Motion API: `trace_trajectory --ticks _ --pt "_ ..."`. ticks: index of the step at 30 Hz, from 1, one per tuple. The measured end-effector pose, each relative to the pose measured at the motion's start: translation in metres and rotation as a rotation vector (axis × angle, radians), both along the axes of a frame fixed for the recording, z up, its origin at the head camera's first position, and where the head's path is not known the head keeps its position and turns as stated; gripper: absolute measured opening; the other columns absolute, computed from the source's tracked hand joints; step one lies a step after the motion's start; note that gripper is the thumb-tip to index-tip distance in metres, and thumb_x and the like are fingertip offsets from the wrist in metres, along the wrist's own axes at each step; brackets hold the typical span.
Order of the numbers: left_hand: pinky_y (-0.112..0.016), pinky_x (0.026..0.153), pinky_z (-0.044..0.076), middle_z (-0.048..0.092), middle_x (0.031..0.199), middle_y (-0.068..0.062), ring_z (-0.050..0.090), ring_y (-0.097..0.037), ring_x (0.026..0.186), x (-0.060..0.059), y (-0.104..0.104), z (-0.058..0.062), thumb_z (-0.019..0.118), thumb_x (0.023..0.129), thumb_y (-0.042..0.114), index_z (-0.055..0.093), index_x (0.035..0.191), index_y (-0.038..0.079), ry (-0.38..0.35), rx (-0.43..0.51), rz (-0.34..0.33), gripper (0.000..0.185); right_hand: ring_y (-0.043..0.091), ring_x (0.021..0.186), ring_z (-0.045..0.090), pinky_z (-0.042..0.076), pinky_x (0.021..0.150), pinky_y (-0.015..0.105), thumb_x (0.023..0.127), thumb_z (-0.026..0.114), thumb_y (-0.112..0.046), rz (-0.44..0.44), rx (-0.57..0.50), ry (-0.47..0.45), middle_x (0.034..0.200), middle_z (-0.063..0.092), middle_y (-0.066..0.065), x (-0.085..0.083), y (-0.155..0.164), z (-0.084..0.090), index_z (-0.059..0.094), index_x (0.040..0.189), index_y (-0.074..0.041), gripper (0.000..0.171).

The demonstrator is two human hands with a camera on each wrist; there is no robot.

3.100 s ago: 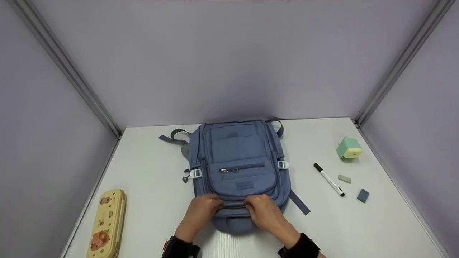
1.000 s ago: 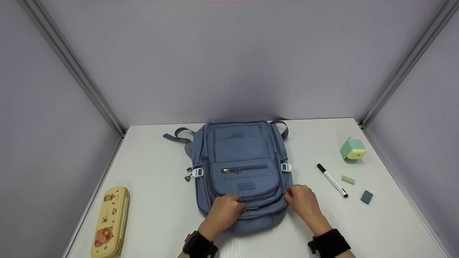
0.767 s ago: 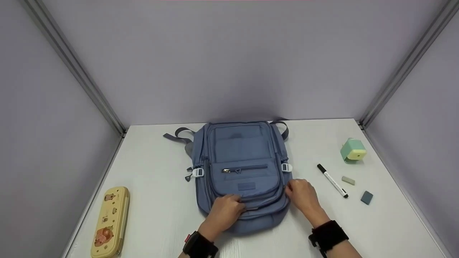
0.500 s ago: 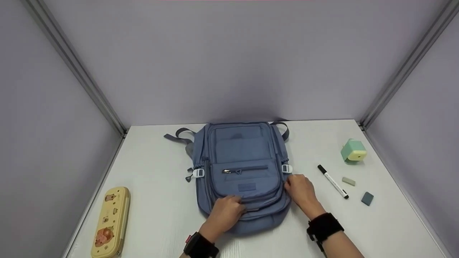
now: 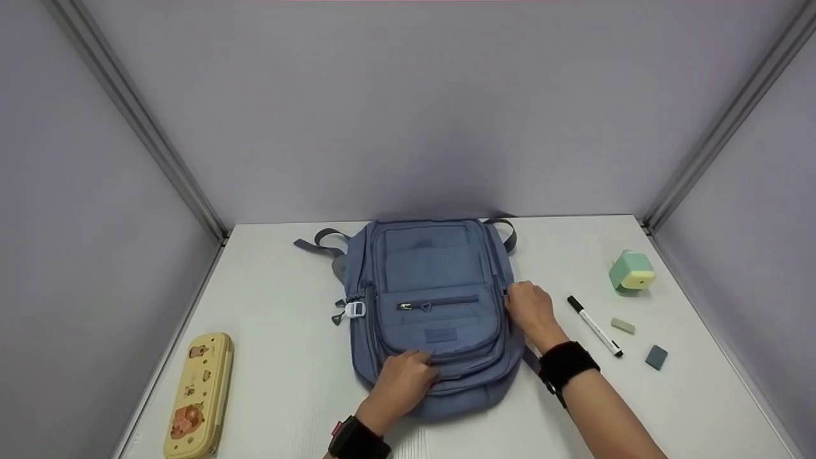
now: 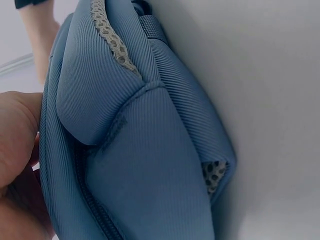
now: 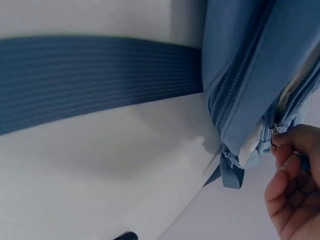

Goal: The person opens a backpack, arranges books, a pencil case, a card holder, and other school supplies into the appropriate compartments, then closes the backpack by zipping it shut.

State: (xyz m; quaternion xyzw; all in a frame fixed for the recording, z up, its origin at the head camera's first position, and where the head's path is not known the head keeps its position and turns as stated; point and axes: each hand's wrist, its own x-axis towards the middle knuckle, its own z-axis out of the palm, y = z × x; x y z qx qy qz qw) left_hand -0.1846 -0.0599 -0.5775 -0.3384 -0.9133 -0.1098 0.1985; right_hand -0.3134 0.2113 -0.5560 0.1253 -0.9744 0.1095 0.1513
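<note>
A blue backpack (image 5: 428,271) lies front side up on the white table, its top toward the back wall. My left hand (image 5: 403,384) grips the fabric at the lower front edge; in the left wrist view, the fingers are partly hidden behind it. My right hand (image 5: 530,308) is at the bag's right side, near the middle of its height. In the right wrist view, its thumb and fingers pinch a small metal zipper pull (image 7: 275,131). Pale lining shows beside that zipper. A short front pocket zipper (image 5: 440,302) runs across the bag between my hands.
A yellow pencil case (image 5: 199,395) lies at the left. To the right are a black-capped marker (image 5: 596,326), a grey-green eraser-like block (image 5: 623,326), a dark blue-grey block (image 5: 656,357) and a green-and-yellow pencil sharpener (image 5: 631,273). Grey walls stand around the table.
My right hand has gone from the bag's lower front to its right side, then up along that edge with the zipper pull. My left hand has shifted right and grips the lower front.
</note>
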Motion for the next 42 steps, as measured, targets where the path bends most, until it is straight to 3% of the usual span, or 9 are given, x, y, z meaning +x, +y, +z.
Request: trace_trajectory --ticks 12,20,23,27,31,33,37,40,42 --pt "-0.032 0.052 0.048 0.062 0.077 0.004 0.061 -0.013 0.07 0.001 -0.001 0.0 0.077 0.083 0.022 0.078 0.077 0.023 -0.027 -0.029 0.006 0.007 0.038 0.06 0.063 0.05 0.05 0.05 0.085 0.06 0.005 -0.041 0.032 0.003 0.07 0.065 0.024 -0.032 -0.012 0.004 0.068 0.074 0.007 0.014" --pt "-0.032 0.054 0.05 0.067 0.085 0.005 0.063 -0.014 0.072 0.001 0.0 -0.001 0.075 0.085 0.023 0.079 0.079 0.025 -0.029 -0.009 -0.001 0.007 0.037 0.061 0.064 0.051 0.051 0.049 0.084 0.062 0.005 -0.03 0.063 0.013 0.07 0.065 0.023 -0.038 -0.009 0.002 0.069 0.074 0.005 0.012" --pt "-0.033 0.057 0.052 0.068 0.089 0.005 0.064 -0.014 0.075 0.001 -0.003 0.0 0.076 0.086 0.024 0.079 0.081 0.024 -0.06 -0.003 -0.006 0.006 0.038 0.063 0.063 0.05 0.052 0.05 0.083 0.065 0.0 -0.018 0.071 0.04 0.074 0.064 0.021 -0.034 -0.01 0.002 0.068 0.077 0.004 0.008" --pt "-0.032 0.062 0.053 0.068 0.092 0.005 0.065 -0.013 0.08 0.0 -0.011 0.007 0.075 0.087 0.027 0.078 0.086 0.02 -0.133 -0.002 -0.013 0.008 0.039 0.067 0.061 0.05 0.058 0.051 0.082 0.072 -0.005 0.066 0.059 0.139 0.087 0.061 0.021 -0.019 -0.013 0.009 0.067 0.088 0.004 0.012" --pt "-0.032 0.063 0.053 0.067 0.085 0.005 0.066 -0.013 0.076 -0.003 -0.022 0.016 0.077 0.086 0.026 0.077 0.084 0.018 -0.157 0.002 -0.007 0.008 0.035 0.078 0.064 0.052 0.068 0.049 0.08 0.078 -0.006 0.251 -0.022 0.167 0.099 0.061 0.017 0.007 -0.02 0.019 0.07 0.098 0.0 0.02" --pt "-0.032 0.061 0.053 0.064 0.079 0.006 0.065 -0.012 0.072 -0.004 -0.027 0.019 0.078 0.085 0.023 0.076 0.081 0.017 -0.136 0.007 0.001 0.007 0.031 0.084 0.064 0.052 0.074 0.046 0.081 0.08 -0.009 0.361 -0.058 0.132 0.102 0.061 0.014 0.022 -0.024 0.023 0.071 0.1 -0.003 0.022" --pt "-0.032 0.056 0.051 0.06 0.072 0.006 0.063 -0.013 0.065 -0.007 -0.03 0.024 0.078 0.084 0.022 0.074 0.078 0.016 -0.057 0.007 0.025 0.009 0.029 0.1 0.062 0.05 0.085 0.046 0.087 0.076 -0.027 0.57 -0.102 -0.035 0.115 0.061 0.012 0.052 -0.031 0.024 0.073 0.108 -0.008 0.029" --pt "-0.032 0.053 0.049 0.06 0.071 0.006 0.063 -0.013 0.063 -0.008 -0.028 0.029 0.078 0.084 0.022 0.071 0.076 0.015 -0.003 0.001 0.041 0.012 0.034 0.116 0.056 0.045 0.094 0.05 0.089 0.068 -0.046 0.653 -0.102 -0.165 0.131 0.056 0.014 0.07 -0.035 0.017 0.069 0.123 -0.013 0.047" --pt "-0.032 0.052 0.049 0.059 0.072 0.005 0.062 -0.014 0.063 -0.01 -0.027 0.033 0.078 0.084 0.022 0.069 0.076 0.014 0.033 -0.001 0.055 0.014 0.036 0.124 0.051 0.042 0.098 0.052 0.089 0.064 -0.052 0.658 -0.086 -0.195 0.138 0.052 0.014 0.078 -0.036 0.011 0.064 0.131 -0.015 0.056"
